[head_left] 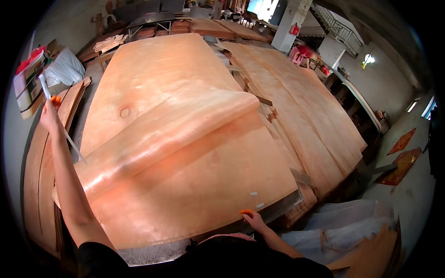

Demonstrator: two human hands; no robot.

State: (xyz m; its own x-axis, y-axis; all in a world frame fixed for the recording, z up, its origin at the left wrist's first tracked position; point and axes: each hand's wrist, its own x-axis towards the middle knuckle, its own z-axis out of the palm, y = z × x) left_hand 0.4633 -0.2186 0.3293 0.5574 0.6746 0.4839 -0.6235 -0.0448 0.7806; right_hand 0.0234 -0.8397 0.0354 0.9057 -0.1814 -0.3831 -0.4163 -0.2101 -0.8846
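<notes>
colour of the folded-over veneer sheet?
Pale orange-pink, glossy, in the head view: veneer sheet.

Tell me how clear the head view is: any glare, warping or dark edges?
Head view: strong fisheye warp, so the veneer sheet bulges and its edges curve; black vignette at the corners; soft sheen on the folded-over flap; bright blown-out lamp on the far wall; the left hand and its thin white strip look slightly smeared.

Above the flat veneer sheet (199, 185) the air is open, though its curled-over flap (176, 120) rises mid-stack, and leaning boards (41, 185) crowd the left side.
</notes>
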